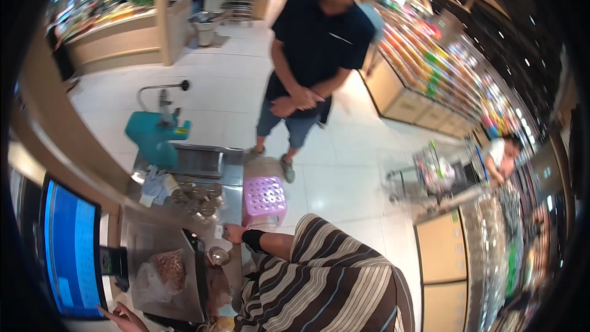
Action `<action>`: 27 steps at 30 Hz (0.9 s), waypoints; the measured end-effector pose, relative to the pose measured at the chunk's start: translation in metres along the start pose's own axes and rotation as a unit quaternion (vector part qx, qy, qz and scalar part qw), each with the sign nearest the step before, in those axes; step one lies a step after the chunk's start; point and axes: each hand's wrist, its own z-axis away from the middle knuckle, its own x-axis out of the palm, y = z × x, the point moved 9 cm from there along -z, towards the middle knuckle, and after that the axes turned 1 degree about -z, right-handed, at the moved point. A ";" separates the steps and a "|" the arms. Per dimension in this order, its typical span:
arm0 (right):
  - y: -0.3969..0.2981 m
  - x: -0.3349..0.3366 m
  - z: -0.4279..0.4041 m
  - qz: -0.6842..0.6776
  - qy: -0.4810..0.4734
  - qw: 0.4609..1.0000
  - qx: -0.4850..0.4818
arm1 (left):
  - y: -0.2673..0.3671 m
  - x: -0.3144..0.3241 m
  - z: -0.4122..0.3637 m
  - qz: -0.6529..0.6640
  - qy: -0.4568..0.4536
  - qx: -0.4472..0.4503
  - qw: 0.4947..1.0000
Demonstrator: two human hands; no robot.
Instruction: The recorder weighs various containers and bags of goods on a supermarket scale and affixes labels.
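At the lower left, my left hand [123,317] has its index finger extended to the bottom edge of a lit touch screen [73,249]. My right hand [234,233], below a black wristband [253,240], is curled at the counter's edge beside a small white label [218,231]; whether it grips the label is unclear. Between the hands, a clear plastic bag of small reddish-brown pieces [169,269] lies on the metal plate of a weighing scale [152,235]. A round clear container [218,255] is close to my right hand, and a reddish bag [217,286] lies below it.
Several clear round containers [200,198] and a blue-white cloth or packet [156,186] lie on the counter. A teal device [156,133] stands behind them. A pink stool [265,196] is beside the counter, near a standing person [322,41]. A shopping cart [433,170] is at the right.
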 end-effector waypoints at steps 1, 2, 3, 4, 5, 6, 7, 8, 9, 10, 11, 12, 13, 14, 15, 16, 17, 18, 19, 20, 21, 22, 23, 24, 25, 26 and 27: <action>-0.011 -0.009 0.014 -0.027 -0.004 0.999 -0.046 | 0.000 0.008 0.004 -0.003 -0.053 -0.016 0.998; -0.002 -0.011 0.026 -0.022 -0.049 0.999 -0.001 | 0.014 0.010 0.007 0.031 -0.030 0.045 0.998; 0.013 -0.023 0.047 -0.004 -0.041 0.998 0.055 | 0.026 0.010 0.013 0.062 -0.011 0.108 0.992; 0.017 -0.031 0.061 -0.007 -0.031 0.998 0.051 | 0.030 0.017 0.013 0.080 -0.006 0.147 0.986; 0.013 -0.040 0.065 -0.025 -0.010 1.000 0.006 | 0.030 0.026 0.012 0.083 -0.006 0.166 0.983; 0.025 -0.041 0.076 0.002 -0.040 0.999 0.018 | 0.027 0.037 0.010 0.081 -0.010 0.178 0.981; 0.039 -0.049 0.086 0.023 -0.045 0.997 0.059 | 0.024 0.047 0.007 0.074 -0.017 0.185 0.980; 0.046 -0.059 0.091 0.015 0.006 0.998 0.056 | 0.017 0.060 0.002 0.068 -0.022 0.190 0.979; 0.049 -0.077 0.102 -0.026 0.085 0.996 0.013 | 0.018 0.071 0.000 0.069 -0.027 0.202 0.977; 0.056 -0.089 0.114 -0.023 0.119 0.993 -0.010 | 0.020 0.079 -0.003 0.069 -0.035 0.216 0.973; 0.077 -0.098 0.124 -0.006 0.131 0.991 0.041 | 0.027 0.089 -0.002 0.067 -0.039 0.230 0.970; 0.091 -0.100 0.129 -0.018 0.105 0.992 0.066 | 0.032 0.092 -0.002 0.062 -0.060 0.232 0.969; 0.100 -0.102 0.133 -0.043 0.092 0.993 0.062 | 0.040 0.095 0.001 0.057 -0.082 0.234 0.967; 0.104 -0.120 0.144 -0.023 0.174 0.983 0.047 | 0.055 0.090 0.007 0.061 -0.068 0.249 0.964; 0.115 -0.123 0.148 -0.013 0.168 0.982 0.087 | 0.074 0.083 0.014 0.064 -0.053 0.277 0.957; 0.119 -0.136 0.153 -0.027 0.212 0.974 0.078 | 0.092 0.074 0.025 0.067 -0.034 0.302 0.950; 0.113 -0.152 0.157 -0.057 0.270 0.961 0.030 | 0.111 0.062 0.035 0.071 -0.011 0.325 0.943; 0.118 -0.154 0.159 -0.055 0.239 0.968 0.051 | 0.130 0.051 0.047 0.069 0.010 0.348 0.935; 0.120 -0.160 0.165 -0.042 0.225 0.970 0.079 | 0.148 0.041 0.060 0.069 0.030 0.371 0.925; 0.115 -0.167 0.175 -0.043 0.221 0.972 0.074 | 0.167 0.032 0.075 0.068 0.050 0.396 0.914; 0.095 -0.181 0.184 -0.062 0.244 0.968 0.008 | 0.185 0.021 0.090 0.064 0.077 0.423 0.901; 0.083 -0.191 0.192 -0.078 0.225 0.971 0.010 | 0.200 0.011 0.108 0.054 0.111 0.449 0.885; 0.057 -0.211 0.203 -0.115 0.232 0.963 -0.067 | 0.216 0.004 0.129 0.038 0.150 0.479 0.864; 0.032 -0.235 0.221 -0.116 0.290 0.945 -0.098 | 0.231 0.002 0.149 0.011 0.172 0.499 0.849; 0.001 -0.260 0.246 -0.146 0.340 0.912 -0.176 | 0.248 0.009 0.165 -0.019 0.167 0.497 0.851; -0.019 -0.287 0.266 -0.156 0.361 0.896 -0.208 | 0.237 0.044 0.152 -0.053 -0.034 0.306 0.950; -0.031 -0.310 0.280 -0.177 0.337 0.899 -0.216 | 0.274 0.036 0.187 0.055 0.032 0.438 0.897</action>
